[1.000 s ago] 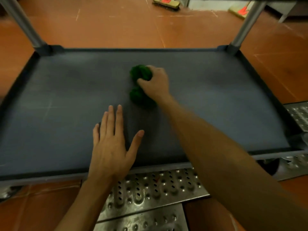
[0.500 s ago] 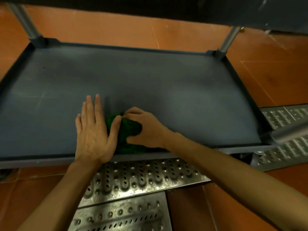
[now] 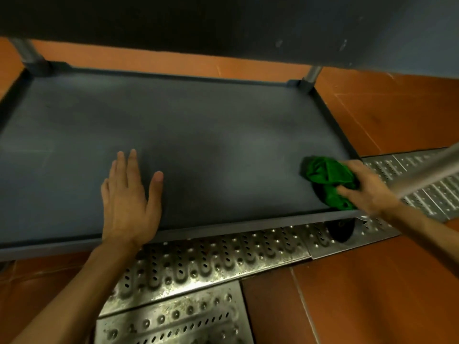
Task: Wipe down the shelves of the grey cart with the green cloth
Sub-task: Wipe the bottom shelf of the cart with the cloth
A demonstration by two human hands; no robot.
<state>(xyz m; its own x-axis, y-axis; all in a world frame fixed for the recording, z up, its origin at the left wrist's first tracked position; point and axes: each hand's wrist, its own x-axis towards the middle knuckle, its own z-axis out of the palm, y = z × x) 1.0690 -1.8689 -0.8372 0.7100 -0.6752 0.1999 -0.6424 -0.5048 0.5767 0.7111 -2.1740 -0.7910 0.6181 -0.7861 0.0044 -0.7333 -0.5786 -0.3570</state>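
The grey cart's lower shelf (image 3: 211, 135) fills the middle of the head view, with a raised rim all round. My right hand (image 3: 367, 192) grips the bunched green cloth (image 3: 327, 178) and presses it onto the shelf in the near right corner, against the front rim. My left hand (image 3: 129, 197) lies flat on the shelf near the front edge, left of centre, palm down with fingers spread and nothing in it. The underside of the cart's upper shelf (image 3: 223, 23) spans the top of the view.
Metal posts stand at the far left corner (image 3: 27, 53) and far right corner (image 3: 310, 75); a blurred near right post (image 3: 427, 170) crosses beside my right hand. Perforated steel drain grating (image 3: 211, 254) runs along the orange tiled floor (image 3: 372, 294) under the cart's front edge.
My right hand has swept the green cloth from beside my left hand rightward to the near right corner. My left hand stays flat on the shelf.
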